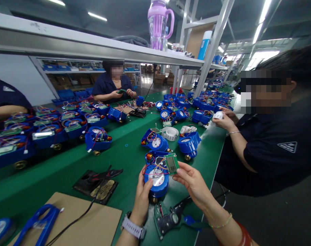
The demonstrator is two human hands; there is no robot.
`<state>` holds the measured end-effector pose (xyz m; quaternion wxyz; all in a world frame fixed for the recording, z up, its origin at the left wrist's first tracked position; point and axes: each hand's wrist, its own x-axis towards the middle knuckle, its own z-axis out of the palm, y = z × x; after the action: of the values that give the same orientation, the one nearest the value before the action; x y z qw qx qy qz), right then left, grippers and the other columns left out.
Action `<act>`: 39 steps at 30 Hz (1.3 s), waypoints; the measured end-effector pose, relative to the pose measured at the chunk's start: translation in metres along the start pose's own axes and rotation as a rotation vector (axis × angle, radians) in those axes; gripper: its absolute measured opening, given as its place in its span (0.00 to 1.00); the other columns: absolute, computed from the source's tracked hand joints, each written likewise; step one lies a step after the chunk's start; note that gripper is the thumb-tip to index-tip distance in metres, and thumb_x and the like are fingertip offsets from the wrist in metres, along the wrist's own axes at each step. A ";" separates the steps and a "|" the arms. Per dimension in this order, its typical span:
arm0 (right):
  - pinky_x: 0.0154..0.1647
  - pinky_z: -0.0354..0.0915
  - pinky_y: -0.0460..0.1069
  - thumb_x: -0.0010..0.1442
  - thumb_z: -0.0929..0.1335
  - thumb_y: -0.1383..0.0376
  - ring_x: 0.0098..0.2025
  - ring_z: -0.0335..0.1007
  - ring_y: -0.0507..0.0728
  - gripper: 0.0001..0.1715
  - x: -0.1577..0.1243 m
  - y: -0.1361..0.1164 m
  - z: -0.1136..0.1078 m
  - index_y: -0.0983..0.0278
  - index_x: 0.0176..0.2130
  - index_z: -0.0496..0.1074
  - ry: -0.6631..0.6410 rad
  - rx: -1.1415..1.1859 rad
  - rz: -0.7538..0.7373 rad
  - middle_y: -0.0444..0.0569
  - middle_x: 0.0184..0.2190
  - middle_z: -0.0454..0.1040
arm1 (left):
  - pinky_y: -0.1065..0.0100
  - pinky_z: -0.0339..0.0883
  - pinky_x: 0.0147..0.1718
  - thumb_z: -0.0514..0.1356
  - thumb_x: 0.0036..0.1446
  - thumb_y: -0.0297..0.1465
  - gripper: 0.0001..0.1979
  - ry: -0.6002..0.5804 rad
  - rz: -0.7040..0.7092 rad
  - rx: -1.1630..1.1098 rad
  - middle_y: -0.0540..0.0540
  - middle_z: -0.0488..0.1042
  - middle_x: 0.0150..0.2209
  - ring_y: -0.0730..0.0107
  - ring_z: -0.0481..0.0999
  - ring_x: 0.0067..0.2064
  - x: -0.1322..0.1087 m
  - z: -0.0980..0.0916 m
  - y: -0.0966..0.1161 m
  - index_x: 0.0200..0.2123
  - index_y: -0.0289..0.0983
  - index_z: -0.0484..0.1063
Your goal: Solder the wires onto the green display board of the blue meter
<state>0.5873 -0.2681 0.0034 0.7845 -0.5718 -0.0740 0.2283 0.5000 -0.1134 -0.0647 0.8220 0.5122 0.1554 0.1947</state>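
Note:
My left hand (141, 194), with a watch on its wrist, is closed around the left side of a blue water meter (159, 189) that has a white round dial and a brass fitting at its lower end. Between the fingertips of my right hand (192, 181) is a small green circuit board (172, 163) with a grey LCD. Coloured wires run from this board to the meter body. Just below the meter, a green-and-black hand tool (168, 220) lies on the green table (129, 164).
More blue meters (155, 141) stand beyond my hands, near a roll of white rings (170, 133). At left are a black pad (94, 186) with a dark tool, a cardboard sheet (94, 222) and a blue frame (37, 225). Co-workers sit right and opposite. A shelf (94, 44) spans overhead.

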 end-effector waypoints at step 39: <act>0.40 0.69 0.49 0.39 0.82 0.53 0.35 0.75 0.56 0.36 0.003 0.000 0.000 0.65 0.44 0.75 0.009 0.019 0.020 0.52 0.36 0.79 | 0.58 0.57 0.62 0.61 0.56 0.45 0.36 0.013 -0.013 -0.023 0.41 0.63 0.62 0.54 0.64 0.63 0.001 -0.001 -0.003 0.64 0.40 0.56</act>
<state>0.5897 -0.2665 0.0027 0.7880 -0.5659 -0.0623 0.2342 0.5008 -0.1136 -0.0679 0.8281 0.5003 0.1618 0.1944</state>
